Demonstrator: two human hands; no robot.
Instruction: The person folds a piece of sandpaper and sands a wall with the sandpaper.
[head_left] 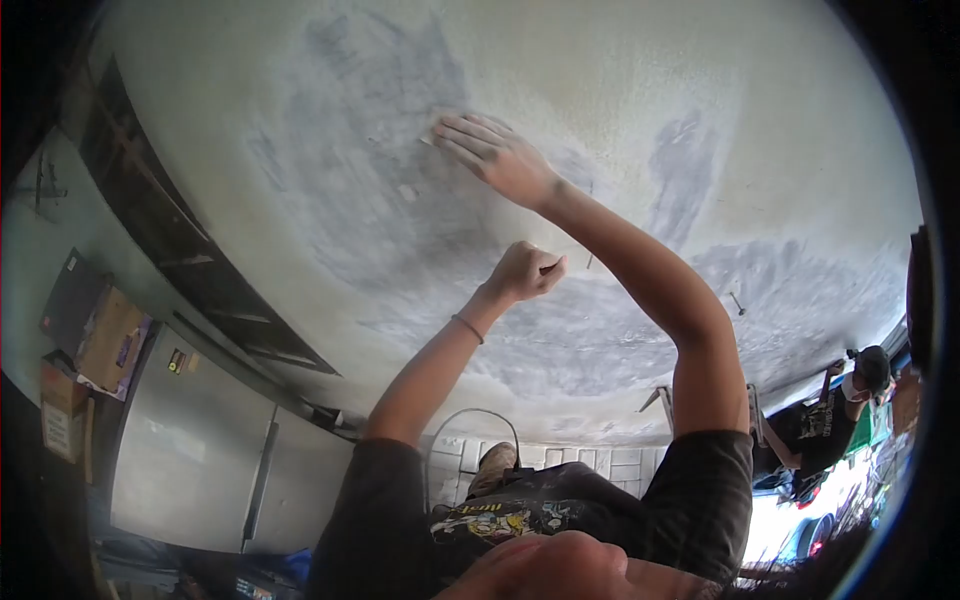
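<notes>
We list one right hand point(492, 155), flat against the grey-patched wall point(360, 170) ahead, whether gripping the pale sliver point(427, 140) at its fingertips we cannot tell, one left hand point(526, 271), loosely clenched, below it.

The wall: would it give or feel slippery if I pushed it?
Probably stiff: no dent shows around the right hand. The wall may feel powdery rather than slippery, since its grey patches look matte and smeared.

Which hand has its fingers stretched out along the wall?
The right hand, the upper one: its fingers are straight, while the left hand, lower down, is curled.
</notes>
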